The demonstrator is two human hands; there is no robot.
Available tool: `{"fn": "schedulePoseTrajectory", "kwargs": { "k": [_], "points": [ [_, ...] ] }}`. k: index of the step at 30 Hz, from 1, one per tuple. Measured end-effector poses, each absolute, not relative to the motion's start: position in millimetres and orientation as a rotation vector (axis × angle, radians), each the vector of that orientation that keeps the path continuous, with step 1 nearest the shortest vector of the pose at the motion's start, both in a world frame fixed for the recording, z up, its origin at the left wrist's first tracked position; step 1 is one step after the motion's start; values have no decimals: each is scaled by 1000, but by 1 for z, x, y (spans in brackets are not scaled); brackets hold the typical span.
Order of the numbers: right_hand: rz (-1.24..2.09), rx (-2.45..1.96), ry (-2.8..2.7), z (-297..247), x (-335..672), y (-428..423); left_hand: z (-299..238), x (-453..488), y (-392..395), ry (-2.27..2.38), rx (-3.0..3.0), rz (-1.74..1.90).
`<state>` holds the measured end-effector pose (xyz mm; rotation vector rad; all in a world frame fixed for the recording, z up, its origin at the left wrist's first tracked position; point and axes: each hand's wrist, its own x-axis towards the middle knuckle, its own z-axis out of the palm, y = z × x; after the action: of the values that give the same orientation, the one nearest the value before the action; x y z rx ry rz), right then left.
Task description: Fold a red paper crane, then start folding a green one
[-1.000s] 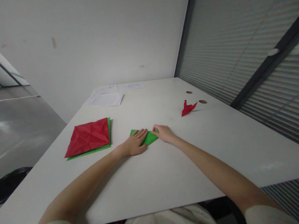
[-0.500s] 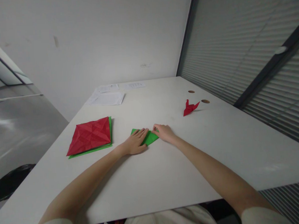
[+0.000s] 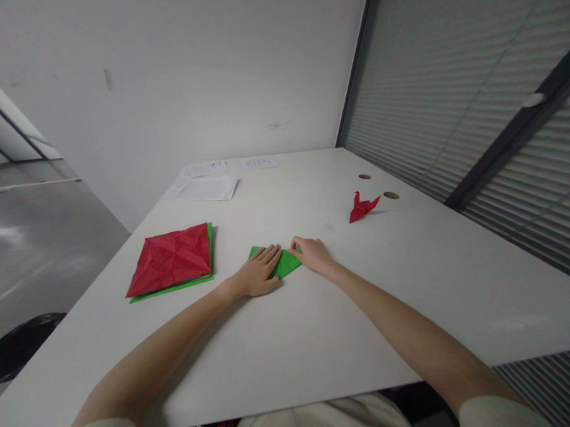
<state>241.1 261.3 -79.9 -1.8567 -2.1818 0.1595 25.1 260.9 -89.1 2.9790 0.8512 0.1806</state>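
Note:
A piece of folded green paper (image 3: 286, 264) lies on the white table in front of me. Flat across its left part rests my left hand (image 3: 259, 272), fingers stretched out and pressing it to the tabletop. My right hand (image 3: 312, 253) is closed in a pinch at the paper's upper right corner, thumb and index finger together. Part of the paper is hidden beneath my left palm. Farther off to the right stands a red origami crane (image 3: 362, 207), apart from both hands.
On the left sits a stack of creased red and green paper sheets (image 3: 175, 260). Printed white papers (image 3: 207, 188) lie at the table's far left. Two round holes pierce the table (image 3: 392, 196) near its right edge, beside the window blinds. A black bin (image 3: 22, 348) stands on the floor at left.
Almost nothing differs. The fingers of my left hand have shifted very slightly left on the green paper, while my right hand keeps its pinch at the corner.

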Motion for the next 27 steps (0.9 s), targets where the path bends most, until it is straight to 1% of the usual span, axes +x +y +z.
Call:
{"fn": "schedulePoseTrajectory", "kwargs": {
  "k": [9,17,27],
  "points": [
    [143,-1894,-2185,-77,238,260,-86,27,256,899,2952,232],
    [162,-1943,-2167,-74,236,259,-85,26,271,885,2826,101],
    [168,-1958,-2180,-74,237,261,-87,27,267,906,2847,97]
  ]
}}
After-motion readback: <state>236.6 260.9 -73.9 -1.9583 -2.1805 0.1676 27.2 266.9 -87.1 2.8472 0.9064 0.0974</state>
